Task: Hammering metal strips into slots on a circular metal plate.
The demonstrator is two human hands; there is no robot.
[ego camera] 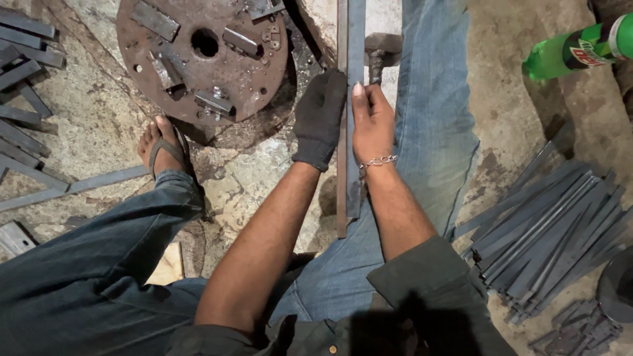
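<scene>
Both hands grip a long flat steel bar point(350, 99) that runs from near to far over the person's lap. The gloved left hand point(320, 118) clasps its left edge; the bare right hand point(372, 122) holds its right edge. A rusty round plate point(198, 59) lies far left, a stack of steel strips point(547, 231) on the floor to the right.

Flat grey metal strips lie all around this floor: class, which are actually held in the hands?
The two long flat grey metal strips running upright mid-frame, pinched between gloved left hand and bare right hand; the others lie loose on the floor.
</scene>
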